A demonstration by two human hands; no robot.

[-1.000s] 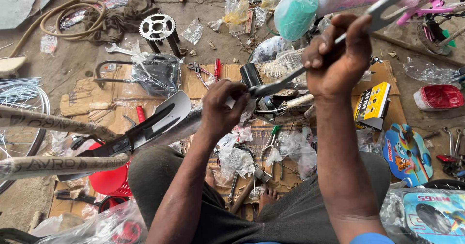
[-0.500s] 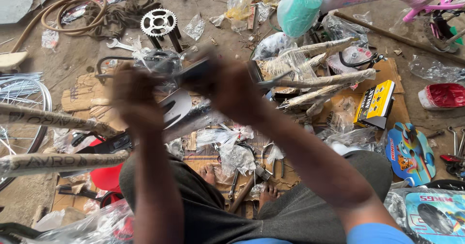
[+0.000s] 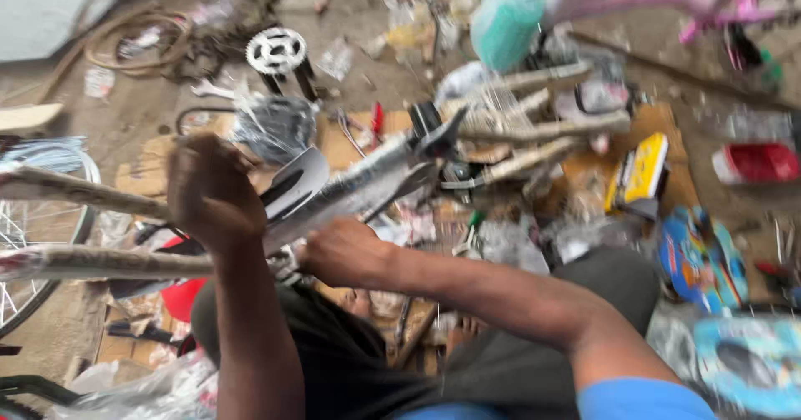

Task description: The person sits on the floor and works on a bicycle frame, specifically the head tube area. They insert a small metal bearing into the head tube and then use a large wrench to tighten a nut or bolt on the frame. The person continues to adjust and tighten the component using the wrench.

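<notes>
Nearest, right hand [image 3: 338, 253] with fingers clamped on the low end of a plastic-wrapped grey bicycle part [image 3: 359, 188], long and blurred. Left hand [image 3: 213, 191] just beside, raised in a fist, grip unclear in the blur. Part slanting up and away above the lap. Beyond, on the floor: cardboard [image 3: 350, 140], yellow box [image 3: 638, 174], white chainring [image 3: 277, 51].

Yellow box [image 3: 638, 172], teal bottle [image 3: 507, 21]
</notes>
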